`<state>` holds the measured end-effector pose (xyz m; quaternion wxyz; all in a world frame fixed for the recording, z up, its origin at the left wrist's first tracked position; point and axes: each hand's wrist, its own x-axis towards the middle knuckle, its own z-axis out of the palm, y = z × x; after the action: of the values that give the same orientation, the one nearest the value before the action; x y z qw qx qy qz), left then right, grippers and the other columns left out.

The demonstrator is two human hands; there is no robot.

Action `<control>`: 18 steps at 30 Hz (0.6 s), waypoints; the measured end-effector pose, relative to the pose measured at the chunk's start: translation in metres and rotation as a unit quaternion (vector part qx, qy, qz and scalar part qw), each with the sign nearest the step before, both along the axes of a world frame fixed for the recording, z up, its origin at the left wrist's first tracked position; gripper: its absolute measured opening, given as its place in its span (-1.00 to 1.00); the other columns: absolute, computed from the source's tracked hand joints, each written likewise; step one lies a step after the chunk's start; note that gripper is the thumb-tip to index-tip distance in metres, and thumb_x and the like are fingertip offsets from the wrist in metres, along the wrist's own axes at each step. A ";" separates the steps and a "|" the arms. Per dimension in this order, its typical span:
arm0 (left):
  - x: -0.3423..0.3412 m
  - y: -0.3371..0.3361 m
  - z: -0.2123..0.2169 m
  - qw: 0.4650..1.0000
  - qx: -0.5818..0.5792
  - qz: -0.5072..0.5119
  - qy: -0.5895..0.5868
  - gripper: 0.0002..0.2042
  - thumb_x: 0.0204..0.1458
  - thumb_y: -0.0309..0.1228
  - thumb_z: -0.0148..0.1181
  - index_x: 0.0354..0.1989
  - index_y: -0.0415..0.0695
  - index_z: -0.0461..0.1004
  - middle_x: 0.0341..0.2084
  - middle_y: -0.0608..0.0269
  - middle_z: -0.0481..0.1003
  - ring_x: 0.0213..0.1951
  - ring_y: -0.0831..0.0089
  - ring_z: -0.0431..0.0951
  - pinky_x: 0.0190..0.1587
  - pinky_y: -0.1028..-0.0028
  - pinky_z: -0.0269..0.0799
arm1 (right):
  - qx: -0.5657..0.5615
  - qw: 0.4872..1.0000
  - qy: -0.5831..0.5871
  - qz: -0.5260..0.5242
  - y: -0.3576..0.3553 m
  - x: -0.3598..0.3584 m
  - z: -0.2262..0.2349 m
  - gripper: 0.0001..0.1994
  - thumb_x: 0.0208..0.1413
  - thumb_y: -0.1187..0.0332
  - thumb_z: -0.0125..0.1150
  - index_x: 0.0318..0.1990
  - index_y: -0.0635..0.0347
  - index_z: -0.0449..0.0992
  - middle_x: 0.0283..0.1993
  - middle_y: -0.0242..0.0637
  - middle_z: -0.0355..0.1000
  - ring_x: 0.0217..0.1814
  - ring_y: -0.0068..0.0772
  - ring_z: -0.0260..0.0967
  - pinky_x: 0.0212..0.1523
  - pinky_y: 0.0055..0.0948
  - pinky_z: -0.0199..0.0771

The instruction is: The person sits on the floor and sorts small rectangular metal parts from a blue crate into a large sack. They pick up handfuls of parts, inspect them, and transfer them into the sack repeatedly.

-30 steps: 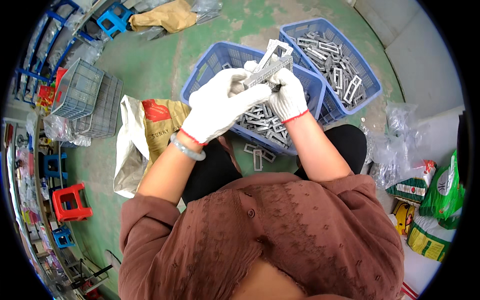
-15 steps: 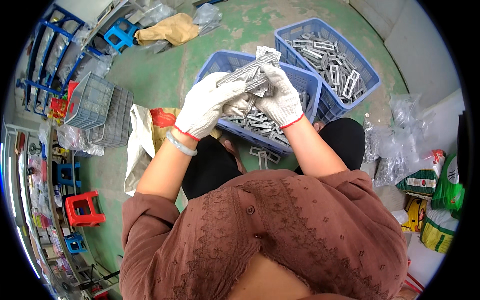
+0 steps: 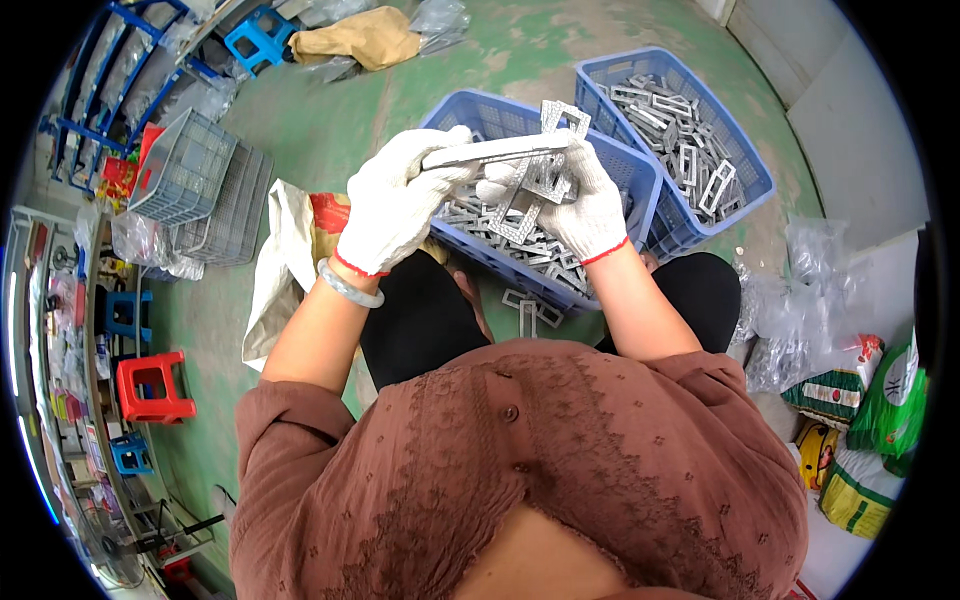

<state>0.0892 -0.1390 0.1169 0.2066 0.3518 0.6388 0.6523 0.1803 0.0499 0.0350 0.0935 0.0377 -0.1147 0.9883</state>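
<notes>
White knit gloves with red cuffs cover both my hands. My left hand (image 3: 393, 200) pinches one end of a silver rectangular metal frame (image 3: 495, 151), seen nearly edge-on. Around several more patterned metal frames (image 3: 547, 180) my right hand (image 3: 588, 205) is closed; they cross at different angles, one sticking up and one hanging down. Both hands are above the near blue plastic basket (image 3: 470, 100), which holds many loose metal frames (image 3: 520, 248). Part of that basket's contents is hidden behind my hands.
A second blue basket (image 3: 765, 190) of metal frames (image 3: 690, 140) stands at the right. Loose frames (image 3: 530, 310) lie on the floor between my feet. Left are a cream sack (image 3: 270, 290), grey crates (image 3: 185, 175) and a red stool (image 3: 155, 387); plastic bags (image 3: 800, 320) sit right.
The frame at my left hand has turned from slanting to nearly level and apart from the bundle. The frames in my right hand have fanned out. My view has shifted slightly.
</notes>
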 end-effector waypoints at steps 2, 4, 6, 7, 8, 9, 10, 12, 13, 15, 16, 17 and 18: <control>-0.002 0.001 -0.006 1.000 0.015 0.002 0.000 -0.63 0.15 -0.63 0.13 0.15 -0.37 0.40 -0.15 0.12 0.57 -0.17 0.44 0.58 -0.08 0.49 0.50 | 0.014 1.000 0.012 0.017 0.000 0.001 -0.002 -0.58 0.34 0.15 0.05 0.03 0.42 0.44 -0.06 0.22 0.49 -0.01 0.22 0.51 0.08 0.35 0.46; -0.006 -0.001 -0.013 1.000 0.027 -0.015 -0.005 -0.63 0.17 -0.63 0.11 0.17 -0.34 0.39 -0.05 0.10 0.55 -0.12 0.43 0.58 -0.04 0.48 0.50 | -0.050 0.995 0.054 0.060 0.000 0.000 -0.008 -0.59 0.35 0.13 0.01 0.05 0.36 0.45 -0.04 0.17 0.51 0.01 0.18 0.50 0.10 0.35 0.44; -0.009 -0.001 -0.021 0.998 0.054 -0.031 -0.012 -0.63 0.17 -0.63 0.11 0.17 -0.33 0.39 0.00 0.09 0.53 -0.10 0.43 0.58 -0.03 0.47 0.51 | -0.032 0.998 0.035 0.046 -0.003 -0.001 -0.009 -0.62 0.36 0.13 0.00 0.06 0.27 0.46 -0.04 0.08 0.52 0.01 0.13 0.50 0.06 0.30 0.46; -0.009 0.000 -0.022 0.999 0.033 -0.027 0.001 -0.63 0.17 -0.64 0.12 0.17 -0.32 0.39 0.01 0.09 0.53 -0.10 0.42 0.58 -0.03 0.46 0.51 | -0.007 0.999 0.016 0.034 -0.003 -0.001 -0.011 -0.65 0.32 0.13 0.07 0.06 0.19 0.47 -0.03 -0.01 0.52 0.03 0.04 0.48 0.08 0.25 0.45; -0.009 0.002 -0.021 1.000 0.012 -0.022 0.014 -0.63 0.17 -0.64 0.12 0.17 -0.32 0.39 0.02 0.08 0.52 -0.09 0.41 0.58 -0.02 0.45 0.52 | 0.018 1.000 -0.003 0.023 -0.002 -0.002 -0.013 -0.68 0.28 0.12 0.14 0.05 0.10 0.48 -0.01 -0.11 0.51 0.06 -0.05 0.46 0.10 0.21 0.43; -0.008 0.003 -0.020 0.999 -0.009 -0.017 0.027 -0.63 0.17 -0.64 0.12 0.18 -0.32 0.39 0.03 0.08 0.52 -0.08 0.41 0.58 -0.02 0.45 0.52 | 0.043 0.999 -0.022 0.011 -0.001 -0.002 -0.016 -0.69 0.25 0.12 0.20 0.04 0.01 0.49 0.00 -0.20 0.50 0.08 -0.14 0.44 0.12 0.16 0.41; -0.006 0.003 -0.015 0.999 -0.028 -0.021 -0.012 -0.62 0.16 -0.63 0.14 0.18 -0.32 0.39 0.03 0.08 0.52 -0.08 0.41 0.58 -0.02 0.45 0.52 | 0.038 0.999 -0.028 0.001 0.001 -0.003 -0.019 -0.70 0.25 0.12 0.20 0.04 0.01 0.49 0.00 -0.20 0.50 0.08 -0.14 0.44 0.12 0.15 0.41; -0.003 0.004 -0.002 0.993 -0.066 -0.029 -0.091 -0.61 0.16 -0.61 0.17 0.18 -0.32 0.39 0.02 0.08 0.52 -0.08 0.41 0.58 -0.02 0.45 0.52 | 0.029 0.999 -0.041 -0.020 0.002 -0.004 -0.027 -0.70 0.25 0.12 0.21 0.04 -0.01 0.48 0.01 -0.21 0.49 0.07 -0.13 0.44 0.12 0.14 0.41; -0.003 0.005 0.003 0.989 -0.091 -0.033 -0.115 -0.61 0.16 -0.59 0.18 0.18 -0.31 0.39 0.02 0.08 0.52 -0.08 0.40 0.58 -0.01 0.44 0.53 | 0.049 0.997 -0.041 -0.043 0.001 -0.003 -0.025 -0.68 0.24 0.10 0.22 0.05 -0.01 0.47 0.03 -0.21 0.48 0.08 -0.12 0.43 0.11 0.12 0.42; -0.004 0.007 0.008 0.976 -0.141 -0.043 -0.162 -0.61 0.17 -0.56 0.21 0.18 -0.31 0.40 0.02 0.07 0.51 -0.07 0.38 0.57 0.00 0.41 0.53 | 0.050 0.996 -0.057 -0.050 0.001 -0.003 -0.026 -0.67 0.23 0.08 0.23 0.05 -0.01 0.47 0.03 -0.21 0.47 0.08 -0.11 0.42 0.11 0.12 0.42; -0.003 0.007 0.006 0.983 -0.108 -0.052 -0.143 -0.61 0.17 -0.55 0.21 0.18 -0.31 0.40 0.01 0.06 0.51 -0.08 0.38 0.58 0.00 0.40 0.53 | 0.051 0.995 -0.064 -0.053 0.001 -0.004 -0.025 -0.66 0.22 0.07 0.23 0.06 -0.02 0.47 0.03 -0.22 0.47 0.09 -0.10 0.42 0.11 0.12 0.42; -0.002 0.007 0.000 0.988 -0.074 -0.061 -0.124 -0.61 0.17 -0.53 0.22 0.17 -0.32 0.40 0.01 0.06 0.51 -0.08 0.37 0.58 0.00 0.38 0.54 | 0.069 0.993 -0.070 -0.065 -0.001 -0.003 -0.022 -0.66 0.22 0.09 0.23 0.05 0.01 0.47 0.02 -0.20 0.47 0.10 -0.10 0.41 0.12 0.12 0.42; -0.001 0.006 -0.005 0.991 -0.041 -0.070 -0.104 -0.61 0.18 -0.52 0.22 0.17 -0.32 0.40 0.01 0.05 0.51 -0.08 0.36 0.58 0.00 0.37 0.54 | 0.058 0.994 -0.072 -0.052 0.000 -0.004 -0.024 -0.66 0.23 0.10 0.23 0.06 0.02 0.46 0.03 -0.19 0.47 0.10 -0.09 0.41 0.12 0.12 0.42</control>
<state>0.0878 -0.1332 0.1117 0.3313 0.3169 0.6137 0.6428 0.1758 0.0501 0.0114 0.1338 -0.0345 -0.1799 0.9739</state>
